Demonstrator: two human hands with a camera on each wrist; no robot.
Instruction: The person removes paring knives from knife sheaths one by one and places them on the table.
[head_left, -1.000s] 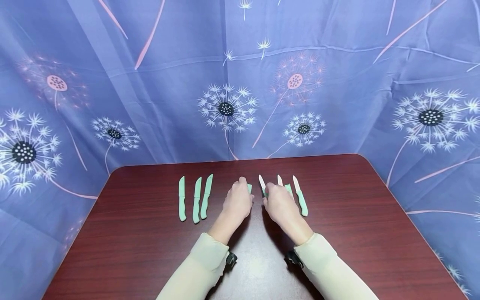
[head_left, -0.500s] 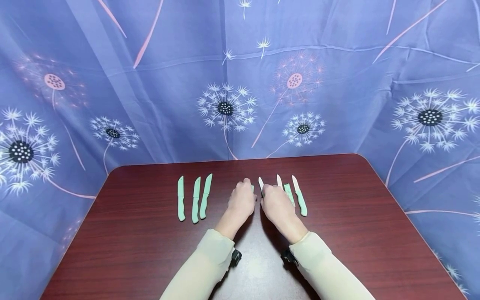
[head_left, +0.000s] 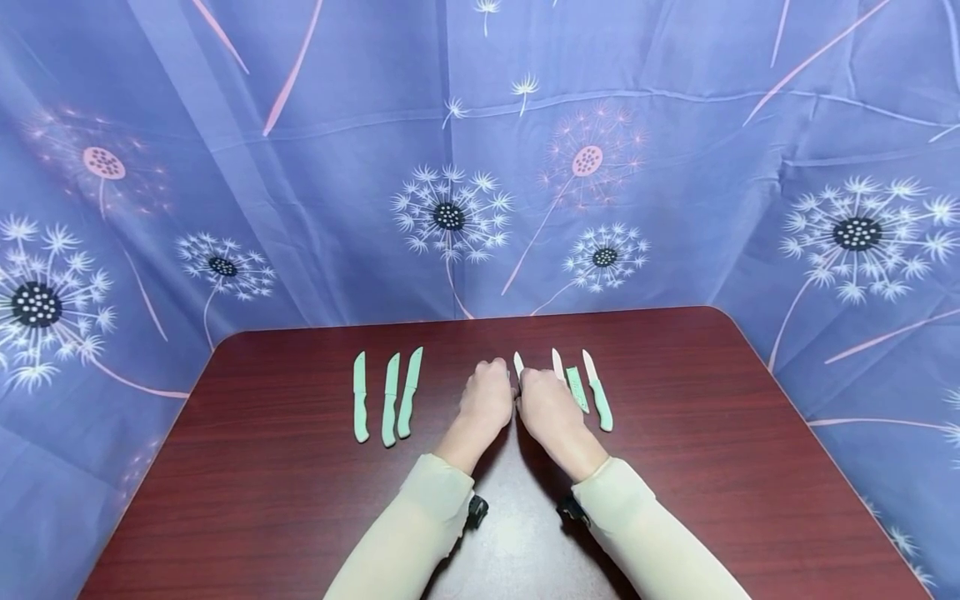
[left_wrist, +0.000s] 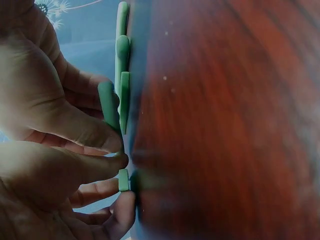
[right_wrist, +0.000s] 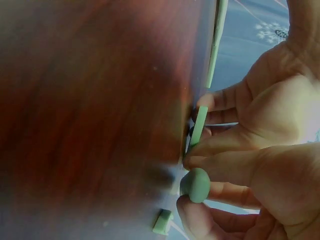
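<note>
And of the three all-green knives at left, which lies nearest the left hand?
The trio's rightmost knife, with the most slanted blade; the middle knife and leftmost knife lie farther from the left hand.

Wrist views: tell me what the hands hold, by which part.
The right hand holds a knife by its green handle; the left hand pinches a flat green piece by the end nearer the right hand.

Three sheathed knives (head_left: 390, 398) lie left on the table (head_left: 225, 483), a loose sheath (head_left: 577, 390) and a bare knife (head_left: 601, 404) right. Left hand (head_left: 486, 402) and right hand (head_left: 552, 407) are between them; a curtain (head_left: 360, 192) hangs beyond the far edge.
</note>
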